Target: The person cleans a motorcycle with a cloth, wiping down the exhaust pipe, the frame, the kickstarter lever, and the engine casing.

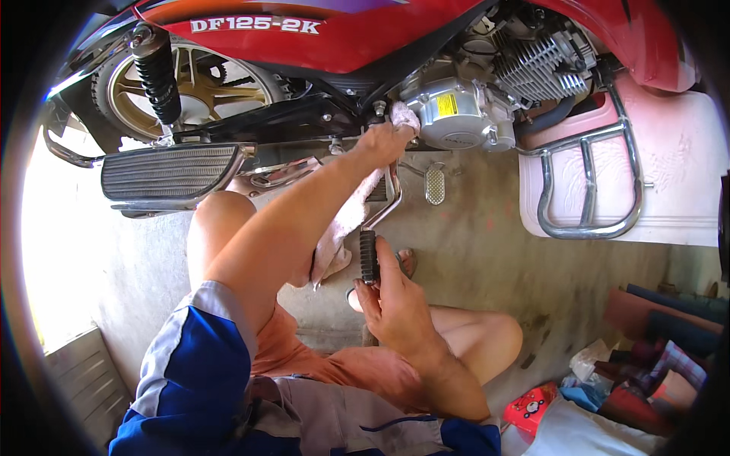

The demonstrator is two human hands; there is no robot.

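Note:
My left hand (385, 142) grips a pale pink towel (406, 116) and presses it in beside the silver engine side cover (456, 114) of a red motorcycle (365, 45). The rest of the towel hangs below the wrist, partly behind my forearm. My right hand (393, 296) holds the black ribbed rubber (369, 256) at the end of a chrome kick-start lever (383, 212), its thumb and fingers around the lower end. The lever runs up from there towards the towel, where my left hand hides its upper end.
A ribbed passenger footboard (168, 174) juts out at left. Right of the lever is a metal foot pedal (434, 185). A chrome crash bar (587, 188) stands before a white plastic panel (676, 148). Cloths and bags (621, 387) lie at lower right on the concrete floor (547, 268).

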